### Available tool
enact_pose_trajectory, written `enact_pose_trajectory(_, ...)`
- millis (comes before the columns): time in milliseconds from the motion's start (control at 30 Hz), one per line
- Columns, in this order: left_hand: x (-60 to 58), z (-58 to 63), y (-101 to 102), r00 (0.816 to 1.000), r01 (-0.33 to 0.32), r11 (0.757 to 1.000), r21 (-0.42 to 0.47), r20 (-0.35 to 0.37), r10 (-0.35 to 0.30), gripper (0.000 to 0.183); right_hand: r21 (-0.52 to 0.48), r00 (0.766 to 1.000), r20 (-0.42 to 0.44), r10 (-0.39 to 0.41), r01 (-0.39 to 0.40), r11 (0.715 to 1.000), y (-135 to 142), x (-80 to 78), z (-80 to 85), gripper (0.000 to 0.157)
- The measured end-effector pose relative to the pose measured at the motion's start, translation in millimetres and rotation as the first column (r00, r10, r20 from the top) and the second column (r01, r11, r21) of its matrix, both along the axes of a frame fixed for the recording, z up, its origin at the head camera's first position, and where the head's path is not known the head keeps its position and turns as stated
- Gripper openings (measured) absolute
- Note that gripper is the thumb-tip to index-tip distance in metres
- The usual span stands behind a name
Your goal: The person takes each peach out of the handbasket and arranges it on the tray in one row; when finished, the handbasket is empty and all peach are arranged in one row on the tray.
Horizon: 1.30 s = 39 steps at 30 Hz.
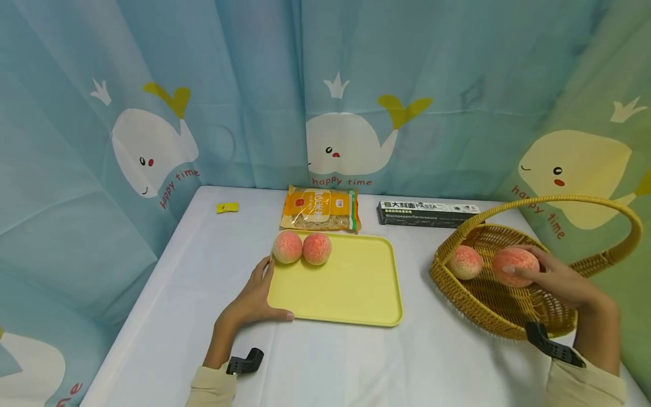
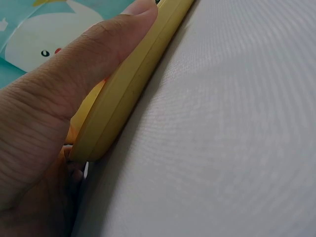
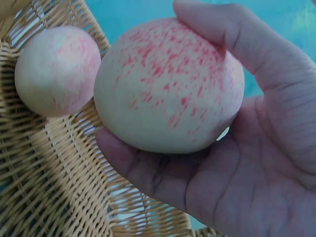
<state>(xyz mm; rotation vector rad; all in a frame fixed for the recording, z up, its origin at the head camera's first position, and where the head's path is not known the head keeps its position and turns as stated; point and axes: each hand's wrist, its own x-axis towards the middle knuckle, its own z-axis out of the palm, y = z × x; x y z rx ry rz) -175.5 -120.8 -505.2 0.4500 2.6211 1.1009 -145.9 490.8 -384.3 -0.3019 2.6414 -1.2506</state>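
Blue-green curtain backs the white table in the head view: two peaches rest on the yellow tray, a third peach lies in the wicker basket, and your right hand holds a fourth peach at the basket. At the left wrist, your left hand contacts the tray's rim, thumb extended, unclenched. At the right wrist, your thumb and fingers close around the fourth peach; judge its placement unfinished, with transfer direction unconfirmed.

place: curtained-off, room type unclear | whale-print curtains behind and beside | white table
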Motion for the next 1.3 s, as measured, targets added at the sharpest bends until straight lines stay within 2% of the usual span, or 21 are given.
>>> enact_pose_trajectory(133,0.2,-0.3,0,1.000,0.000,1.000,0.010,0.000,0.000,0.143,0.057,0.999,-0.045,0.013,-0.010,0.998,-9,5.4,4.9,0.044)
enact_pose_trajectory(400,-0.2,0.4,-1,1.000,0.000,1.000,0.012,-0.005,0.000,0.142,0.101,0.993,-0.084,0.083,-0.075,0.992,-34,18.1,15.5,0.044)
enact_pose_trajectory(567,-0.6,1.1,-1,1.000,-0.001,1.000,0.009,-0.001,0.001,0.142,0.086,0.992,-0.076,0.105,-0.099,0.991,-52,21.7,21.8,0.046)
enact_pose_trajectory(700,-0.6,1.4,-1,1.000,-0.002,1.000,0.014,-0.003,0.002,0.143,0.040,0.990,-0.025,0.139,-0.138,0.990,-66,23.9,26.8,0.049)
enact_pose_trajectory(867,-1.2,1.0,-1,1.000,-0.002,1.000,0.012,-0.009,0.003,0.143,-0.069,0.973,0.015,0.232,-0.231,0.971,-80,21.4,27.5,0.051)
enact_pose_trajectory(933,-1.5,0.5,-1,1.000,-0.002,1.000,0.010,-0.010,0.002,0.143,-0.076,0.966,0.007,0.258,-0.257,0.963,-87,20.1,27.4,0.053)
enact_pose_trajectory(1133,-2.1,-1.3,0,1.000,0.001,1.000,0.020,-0.022,-0.001,0.142,-0.057,0.957,-0.004,0.291,-0.290,0.955,-105,14.6,26.9,0.066)
enact_pose_trajectory(1300,-0.2,-2.6,1,0.999,0.005,0.999,0.037,-0.032,-0.004,0.142,-0.007,0.944,-0.048,0.326,-0.327,0.945,-120,5.2,22.0,0.054)
